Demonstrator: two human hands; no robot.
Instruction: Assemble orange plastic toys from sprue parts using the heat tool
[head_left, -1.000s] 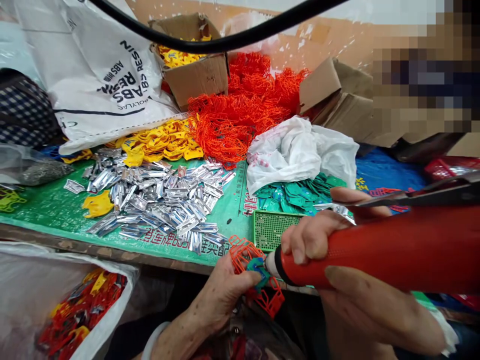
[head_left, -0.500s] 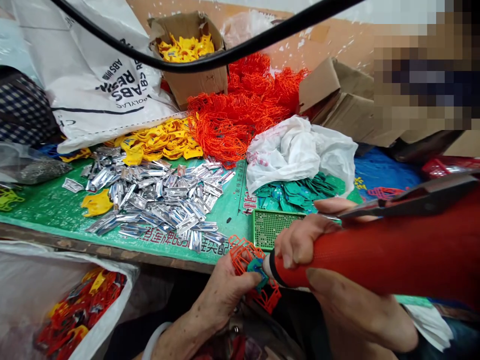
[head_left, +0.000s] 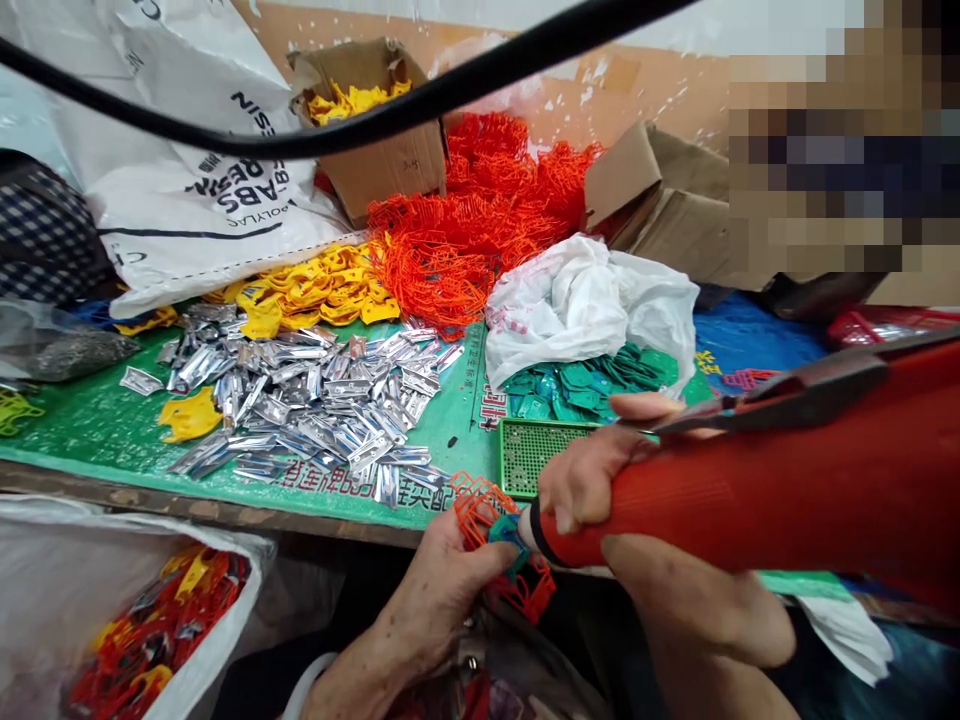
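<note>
My left hand (head_left: 431,575) is closed on an orange openwork plastic piece (head_left: 480,497), thumb pressing a small teal-green plate (head_left: 505,540) against it. My right hand (head_left: 576,482) grips a large red electric screwdriver (head_left: 735,500), fingers over its front end and thumb below. The driver lies nearly level, and its pale nose (head_left: 527,530) meets the teal plate; the bit and any screw are hidden. Just behind the hands, on the table, sits a green perforated tray (head_left: 536,460) holding small bits too tiny to name.
Shiny metal clips (head_left: 330,400) lie heaped on the green tabletop (head_left: 67,430). Behind are yellow pieces (head_left: 315,285), orange frames (head_left: 465,230), a white plastic bag (head_left: 585,310) and teal plates (head_left: 577,385). A sack of mixed pieces (head_left: 165,620) stands lower left. A black cord (head_left: 360,130) crosses above.
The red driver and my right hand have swung slightly left, with the nose staying at the teal plate. The black cord has swayed lower at left. My left hand keeps its hold.
</note>
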